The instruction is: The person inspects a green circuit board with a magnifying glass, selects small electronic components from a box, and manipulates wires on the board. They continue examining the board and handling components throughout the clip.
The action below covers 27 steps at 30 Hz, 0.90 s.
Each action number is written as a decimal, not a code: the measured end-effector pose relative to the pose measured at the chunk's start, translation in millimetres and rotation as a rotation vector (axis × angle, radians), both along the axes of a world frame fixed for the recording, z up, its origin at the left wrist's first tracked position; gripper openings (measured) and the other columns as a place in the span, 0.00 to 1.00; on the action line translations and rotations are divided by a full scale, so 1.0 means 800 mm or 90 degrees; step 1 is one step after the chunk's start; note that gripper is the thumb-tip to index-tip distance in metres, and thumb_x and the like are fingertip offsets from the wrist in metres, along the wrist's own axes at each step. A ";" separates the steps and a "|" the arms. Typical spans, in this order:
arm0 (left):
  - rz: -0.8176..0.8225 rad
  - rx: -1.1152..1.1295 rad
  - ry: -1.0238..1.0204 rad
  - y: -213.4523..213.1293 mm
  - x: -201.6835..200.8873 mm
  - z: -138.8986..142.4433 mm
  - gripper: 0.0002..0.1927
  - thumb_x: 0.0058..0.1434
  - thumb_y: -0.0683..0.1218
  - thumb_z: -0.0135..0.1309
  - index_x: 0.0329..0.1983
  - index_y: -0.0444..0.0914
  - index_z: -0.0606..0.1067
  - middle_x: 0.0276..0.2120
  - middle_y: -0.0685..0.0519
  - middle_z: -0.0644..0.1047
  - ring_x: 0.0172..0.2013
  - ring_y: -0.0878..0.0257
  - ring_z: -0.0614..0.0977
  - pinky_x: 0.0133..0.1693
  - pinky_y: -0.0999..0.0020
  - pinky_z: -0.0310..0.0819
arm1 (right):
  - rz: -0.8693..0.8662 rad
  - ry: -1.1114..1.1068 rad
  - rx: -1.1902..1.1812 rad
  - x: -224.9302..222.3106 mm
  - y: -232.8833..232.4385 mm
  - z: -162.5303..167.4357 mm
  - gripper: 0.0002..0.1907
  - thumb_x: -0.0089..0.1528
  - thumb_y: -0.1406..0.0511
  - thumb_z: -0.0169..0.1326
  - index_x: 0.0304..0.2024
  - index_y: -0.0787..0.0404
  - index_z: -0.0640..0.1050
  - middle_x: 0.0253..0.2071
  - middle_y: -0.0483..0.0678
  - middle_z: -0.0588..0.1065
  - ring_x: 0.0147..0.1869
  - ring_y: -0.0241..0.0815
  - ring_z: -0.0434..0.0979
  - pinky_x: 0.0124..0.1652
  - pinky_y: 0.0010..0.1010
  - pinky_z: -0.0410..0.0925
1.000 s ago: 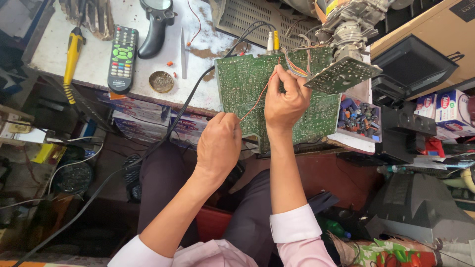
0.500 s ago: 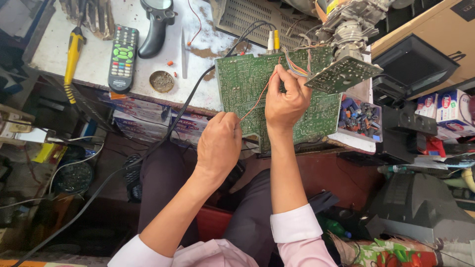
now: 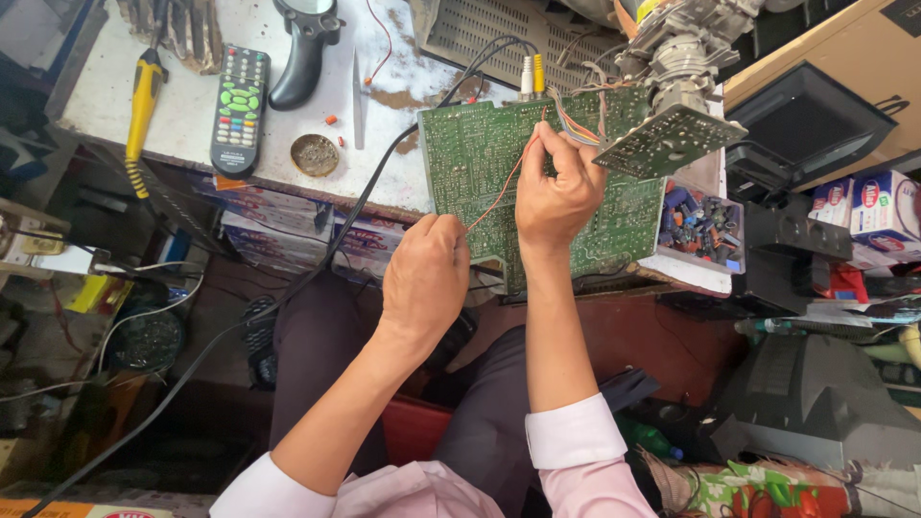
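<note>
Both hands pinch thin red wire [image 3: 499,187]: left hand [image 3: 427,278], right hand [image 3: 556,197] over green circuit board [image 3: 480,153] (solder side up). Wire's far end apparently unattached.

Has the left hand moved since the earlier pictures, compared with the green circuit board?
No. The left hand stays at the lower left corner of the green circuit board, pinching the thin red wire.

The flat green circuit board [image 3: 480,158] looks matt and solder-speckled; left of it lie a glossy black plastic remote [image 3: 239,110] and the scuffed, stained white surface [image 3: 192,105].
</note>
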<state>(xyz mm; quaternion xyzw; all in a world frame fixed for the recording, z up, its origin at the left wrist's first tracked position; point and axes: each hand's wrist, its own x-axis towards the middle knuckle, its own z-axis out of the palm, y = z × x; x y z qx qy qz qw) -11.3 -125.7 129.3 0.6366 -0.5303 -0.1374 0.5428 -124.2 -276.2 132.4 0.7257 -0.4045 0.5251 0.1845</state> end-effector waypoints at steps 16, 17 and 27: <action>-0.006 0.006 0.010 0.006 0.003 -0.002 0.02 0.61 0.38 0.54 0.36 0.33 0.73 0.33 0.42 0.76 0.38 0.40 0.79 0.39 0.49 0.72 | 0.020 -0.016 0.000 0.004 0.008 0.000 0.10 0.59 0.73 0.69 0.42 0.59 0.84 0.39 0.47 0.79 0.44 0.45 0.79 0.47 0.35 0.71; -0.004 0.008 0.009 0.006 0.003 -0.002 0.02 0.61 0.38 0.54 0.35 0.33 0.73 0.33 0.42 0.76 0.38 0.40 0.79 0.39 0.49 0.72 | 0.021 -0.016 -0.002 0.004 0.008 0.000 0.10 0.59 0.73 0.69 0.42 0.59 0.84 0.39 0.47 0.79 0.44 0.45 0.79 0.47 0.35 0.71; -0.008 0.002 0.010 0.006 0.003 -0.003 0.02 0.61 0.38 0.54 0.36 0.33 0.73 0.33 0.42 0.76 0.38 0.40 0.78 0.38 0.49 0.71 | 0.013 -0.008 -0.009 0.003 0.006 -0.001 0.10 0.59 0.72 0.70 0.42 0.58 0.84 0.39 0.47 0.79 0.44 0.45 0.79 0.46 0.36 0.71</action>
